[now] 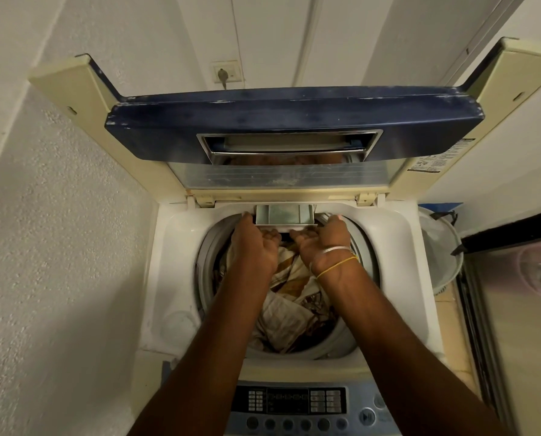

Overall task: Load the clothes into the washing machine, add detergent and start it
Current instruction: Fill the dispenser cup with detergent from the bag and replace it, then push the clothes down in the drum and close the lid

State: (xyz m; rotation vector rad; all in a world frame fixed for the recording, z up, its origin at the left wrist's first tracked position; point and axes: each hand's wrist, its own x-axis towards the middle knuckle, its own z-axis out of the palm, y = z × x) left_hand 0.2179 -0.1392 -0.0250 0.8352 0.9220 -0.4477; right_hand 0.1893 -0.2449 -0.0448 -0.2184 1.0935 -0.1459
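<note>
A white top-loading washing machine (181,247) stands below me with its blue folding lid (294,121) raised. Patterned brown and cream clothes (291,309) lie in the drum. At the drum's far rim the detergent drawer (284,214) is pulled out, a shallow grey tray. My left hand (253,243) grips the drawer's front at its left corner, thumb up along the side. My right hand (322,243) grips the front at the right, fingers curled under it. The control panel (294,404) with buttons sits at the near edge.
A textured white wall runs along the left. A wall socket (226,73) with a plug is behind the lid. A white laundry basket (442,247) stands right of the machine, and a steel appliance (520,309) fills the right edge.
</note>
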